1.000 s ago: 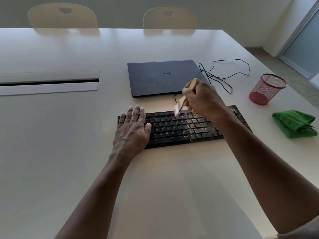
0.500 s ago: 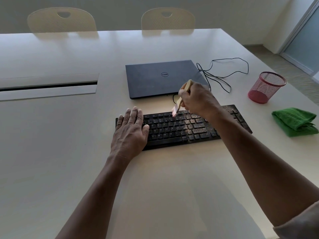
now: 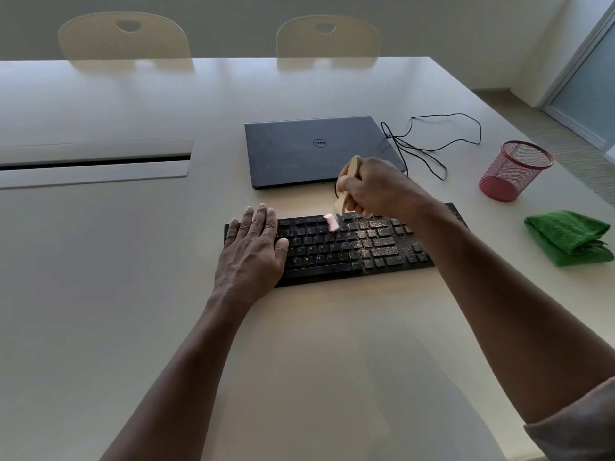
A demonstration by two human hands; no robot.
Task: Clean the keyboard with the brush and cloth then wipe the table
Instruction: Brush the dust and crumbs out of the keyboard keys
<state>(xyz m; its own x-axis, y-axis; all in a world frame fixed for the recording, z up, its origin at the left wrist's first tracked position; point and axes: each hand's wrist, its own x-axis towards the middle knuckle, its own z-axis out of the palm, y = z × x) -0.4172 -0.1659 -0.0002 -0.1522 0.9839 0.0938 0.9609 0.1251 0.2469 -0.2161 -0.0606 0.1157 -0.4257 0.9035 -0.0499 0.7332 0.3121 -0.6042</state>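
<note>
I see a wide pale surface (image 3: 100, 294) filling most of the view, with a long cable slot (image 3: 95, 158) set into its left part and two chairs (image 3: 123, 36) pushed in at the far edge. A closed dark laptop (image 3: 309, 151) lies flat near the middle, a thin black cable (image 3: 432, 141) looping just to its right. Nearer to me lies the black keyboard (image 3: 319, 247), parallel to the laptop; its right half is speckled with pale crumbs, while the keys on the left look darker and cleaner. I see the left hand (image 3: 251, 251) resting flat on the keyboard's left end, fingers straight and close together, holding nothing. The right hand (image 3: 376, 191) hangs over the keyboard's top row, its fingers curled tightly round the wooden handle of the brush (image 3: 346, 184); the pale bristles point down and touch the keys near the middle, blurred. The folded green cloth (image 3: 569, 236) lies on the surface well to the right of the keyboard. Just beyond the cloth stands a red mesh cup (image 3: 512, 171), upright.
</note>
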